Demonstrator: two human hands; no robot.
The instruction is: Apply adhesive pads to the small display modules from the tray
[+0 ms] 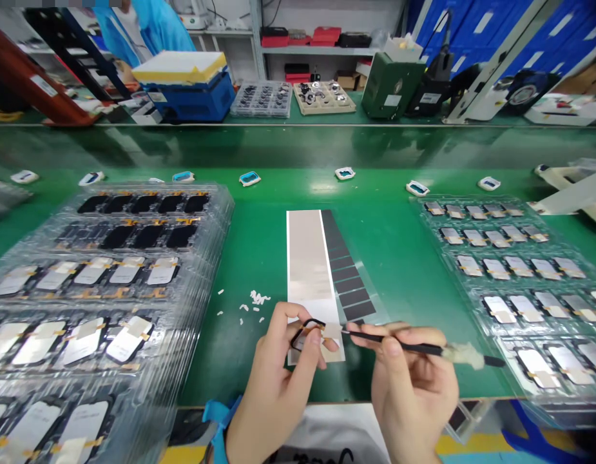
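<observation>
Near the front middle of the bench, my left hand (288, 364) pinches a small display panel (305, 335) by its edges. The panel has a black rim and an orange-brown flex strip; fingers cover part of it. My right hand (413, 380) is closed round slim black tweezers (416, 346) wrapped in pale tape near the back end. Their tip points left, close to the panel; whether it touches, I cannot tell. Under the left fingers lies a long beige-and-white strip sheet (305, 258). Beside it is a clear sheet of dark rectangular stickers (350, 283).
Stacked clear trays (215, 238) of display panels stand at left, more trays (452, 283) at right. White scraps (258, 298) lie left of the strip. Small white-framed parts (250, 178) line the back. Beyond are a blue box (196, 96) and a person in a blue sleeve (162, 29).
</observation>
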